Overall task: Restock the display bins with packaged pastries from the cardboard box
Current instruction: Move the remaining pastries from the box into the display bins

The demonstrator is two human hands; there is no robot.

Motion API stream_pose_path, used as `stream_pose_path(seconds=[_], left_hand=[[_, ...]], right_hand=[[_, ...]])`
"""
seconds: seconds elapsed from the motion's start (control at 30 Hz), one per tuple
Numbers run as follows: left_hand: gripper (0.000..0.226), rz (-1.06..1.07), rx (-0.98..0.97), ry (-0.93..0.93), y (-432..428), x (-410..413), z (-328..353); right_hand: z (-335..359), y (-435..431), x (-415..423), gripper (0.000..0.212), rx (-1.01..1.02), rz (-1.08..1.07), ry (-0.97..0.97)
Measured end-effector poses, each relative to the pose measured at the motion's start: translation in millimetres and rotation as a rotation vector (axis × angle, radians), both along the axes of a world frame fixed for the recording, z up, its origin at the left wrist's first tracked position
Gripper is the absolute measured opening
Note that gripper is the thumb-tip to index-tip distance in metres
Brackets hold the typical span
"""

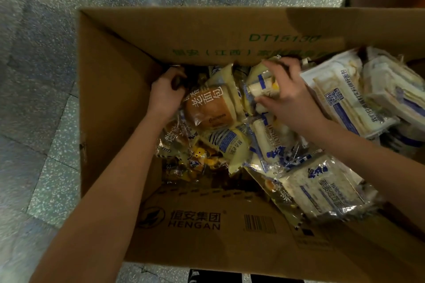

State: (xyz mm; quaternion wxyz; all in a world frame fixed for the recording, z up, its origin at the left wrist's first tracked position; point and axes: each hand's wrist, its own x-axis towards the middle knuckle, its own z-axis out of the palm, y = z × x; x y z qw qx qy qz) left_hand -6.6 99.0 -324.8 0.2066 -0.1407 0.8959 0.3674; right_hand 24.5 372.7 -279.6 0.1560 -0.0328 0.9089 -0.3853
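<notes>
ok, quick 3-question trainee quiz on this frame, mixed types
1. True or false: the box stands on a table.
2. The right hand grips: A. a white roll pack; B. the box flap; C. nothing.
3. Fill in: the left hand is deep in the box's far ____ corner.

Key: 1 false, it sits on the floor; 2 A; 3 left.

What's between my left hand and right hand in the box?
In the head view, a brown bun packet and a pale yellow packet lie between the left hand and the right hand.
</notes>
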Motion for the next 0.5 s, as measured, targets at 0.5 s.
stream_pose_path(seconds=[0.5], left_hand=[[0.018, -0.093, -0.011, 0.226, -15.6, 33.3, 70.1]], right_hand=[[42.4, -1.8, -12.5, 0.025, 0.046, 0.071, -0.075]])
